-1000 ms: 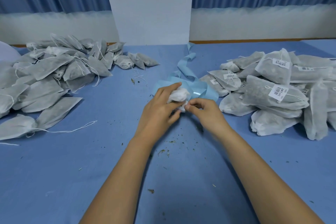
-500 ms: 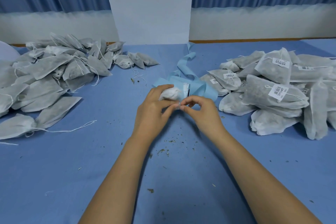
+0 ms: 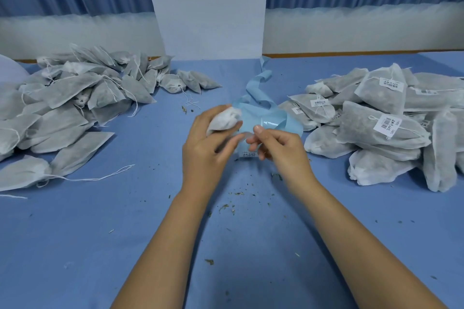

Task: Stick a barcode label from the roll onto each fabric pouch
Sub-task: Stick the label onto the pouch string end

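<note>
My left hand (image 3: 203, 148) grips a pouch (image 3: 224, 119), dead centre. My right hand (image 3: 281, 148), close beside it, pinches a barcode label (image 3: 249, 154) at the end of the blue backing strip (image 3: 263, 108), which trails off to twelve o'clock. The labelled pile (image 3: 381, 128) sits at three o'clock, and a big bare pile (image 3: 75, 103) waits at nine. Roughly halfway, I reckon.

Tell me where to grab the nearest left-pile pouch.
Pinch the pouch at its gathered neck, coming from the right: the neck points that way, onto bare table, while other pouches crowd its far side.
</note>
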The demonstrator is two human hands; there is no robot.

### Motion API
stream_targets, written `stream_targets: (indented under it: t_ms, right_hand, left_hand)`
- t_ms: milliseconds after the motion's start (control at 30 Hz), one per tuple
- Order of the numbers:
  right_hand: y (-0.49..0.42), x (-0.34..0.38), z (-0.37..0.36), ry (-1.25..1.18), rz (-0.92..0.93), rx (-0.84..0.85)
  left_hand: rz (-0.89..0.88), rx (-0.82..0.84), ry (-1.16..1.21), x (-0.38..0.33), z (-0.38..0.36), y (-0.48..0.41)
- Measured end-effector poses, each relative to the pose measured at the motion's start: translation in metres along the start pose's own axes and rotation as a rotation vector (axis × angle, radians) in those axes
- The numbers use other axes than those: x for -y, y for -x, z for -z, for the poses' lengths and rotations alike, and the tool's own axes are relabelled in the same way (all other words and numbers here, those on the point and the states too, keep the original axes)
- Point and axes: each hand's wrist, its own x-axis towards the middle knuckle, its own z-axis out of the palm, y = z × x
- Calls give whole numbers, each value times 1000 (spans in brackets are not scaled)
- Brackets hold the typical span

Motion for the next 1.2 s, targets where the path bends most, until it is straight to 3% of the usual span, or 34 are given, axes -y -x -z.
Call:
stream_targets:
  t_ms: [100,233,367,467,533,667,867,1000,1200]
  right_hand:
    - [0,2,1,-61,-72,12]
    - [0,4,5,-126,-153,46]
    - [-2,4,7,-40,-142,-96]
    - [-5,8,16,-66,-95,-269]
    - [-6,9,22,-58,-18,-292]
    - [0,14,15,-81,172,-172]
    - [2,17,17,-357,364,33]
    - [3,15,13,-350,353,129]
    - [2,9,2,-111,239,78]
  left_hand:
    - [-94,46,-39,2,-1,2]
    - [-63,80,-24,4,-1,1]
    - [136,134,92,4,2,-1]
    - [314,76,162,1,8,-4]
    - [376,59,182,-1,10,-4]
    - [387,85,197,-4,8,-4]
    - [444,58,266,-5,7,-4]
    - [540,30,313,-6,7,-6]
    - [588,58,401,-15,10,-9]
